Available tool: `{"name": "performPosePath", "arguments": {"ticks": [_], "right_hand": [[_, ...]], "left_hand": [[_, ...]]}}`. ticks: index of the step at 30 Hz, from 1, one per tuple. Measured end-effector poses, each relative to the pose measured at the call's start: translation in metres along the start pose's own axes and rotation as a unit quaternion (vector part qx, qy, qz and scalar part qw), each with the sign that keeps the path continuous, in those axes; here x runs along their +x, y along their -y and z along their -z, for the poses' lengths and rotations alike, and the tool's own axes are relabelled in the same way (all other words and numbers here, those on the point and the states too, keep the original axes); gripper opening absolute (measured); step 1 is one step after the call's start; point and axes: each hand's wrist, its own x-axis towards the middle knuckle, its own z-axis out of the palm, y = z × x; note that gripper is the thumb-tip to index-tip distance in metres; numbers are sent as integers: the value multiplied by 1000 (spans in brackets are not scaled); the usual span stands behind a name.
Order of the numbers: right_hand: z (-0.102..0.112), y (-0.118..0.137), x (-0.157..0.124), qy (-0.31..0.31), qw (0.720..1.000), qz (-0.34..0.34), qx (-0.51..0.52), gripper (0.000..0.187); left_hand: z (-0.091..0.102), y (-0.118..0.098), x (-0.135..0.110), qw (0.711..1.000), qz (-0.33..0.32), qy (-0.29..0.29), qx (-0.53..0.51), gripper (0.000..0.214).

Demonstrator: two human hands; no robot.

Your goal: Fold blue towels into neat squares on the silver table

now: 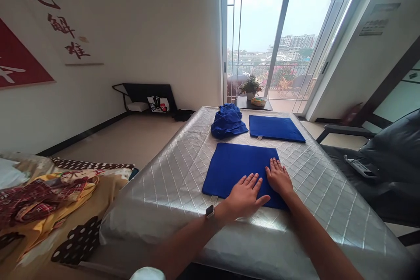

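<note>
A flat blue cloth (pixel 236 164), folded to a rectangle, lies on the silver quilted table cover (pixel 177 166) in front of me. My left hand (pixel 247 196) rests flat over its near edge, fingers spread and pointing away. At its right edge lies my right hand (pixel 278 176), palm down with fingers stretched out. Neither hand grasps anything. Behind it sit a second flat folded blue cloth (pixel 275 127) on the right and a crumpled heap of blue cloth (pixel 229 121) on the left. Small white tags show at the near edges of both flat cloths.
A black armchair (pixel 390 170) with a power strip (pixel 360 167) on it stands close on the right. To the left is a bed with rumpled clothes (pixel 42 197). Past the table's far end, a small stand holds a potted plant (pixel 251 87) before a glass sliding door.
</note>
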Motion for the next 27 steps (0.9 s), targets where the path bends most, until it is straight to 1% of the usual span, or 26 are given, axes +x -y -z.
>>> {"name": "performPosePath", "arguments": {"ticks": [3,5,7,9,12,15,17,19,21,22,24,27], "right_hand": [[1,-4,-1,10,1000,13,-16,61],[1,-6,-2,14,999,20,-26,60],[0,-6,-3,10,999,18,-27,60],[0,-5,-2,6,1000,9,-18,60],[1,-3,-1,5,1000,4,-3,62],[1,-1,1,4,1000,-6,10,63],[1,0,1,5,1000,-16,16,64],[2,2,1,8,1000,-19,14,64],[4,4,0,12,1000,-22,7,64],[5,6,-1,16,1000,-25,2,64],[9,7,-1,29,999,-33,-10,64],[17,7,4,62,997,-32,-28,64]], "left_hand": [[-3,-14,46,1000,-15,-15,-5,78],[-9,-16,72,999,-8,-34,-9,77],[-17,-11,88,999,14,-51,-4,76],[-24,-3,92,998,27,-53,7,75],[-28,17,78,998,19,-49,28,73],[-20,46,51,998,24,-43,45,73],[-10,72,30,996,62,-34,50,73],[0,98,10,991,119,-25,51,74],[7,118,-7,985,166,-22,52,75],[9,125,-13,982,180,-22,52,76],[11,131,-21,980,193,-23,51,77],[10,129,-23,978,199,-30,51,79]]}}
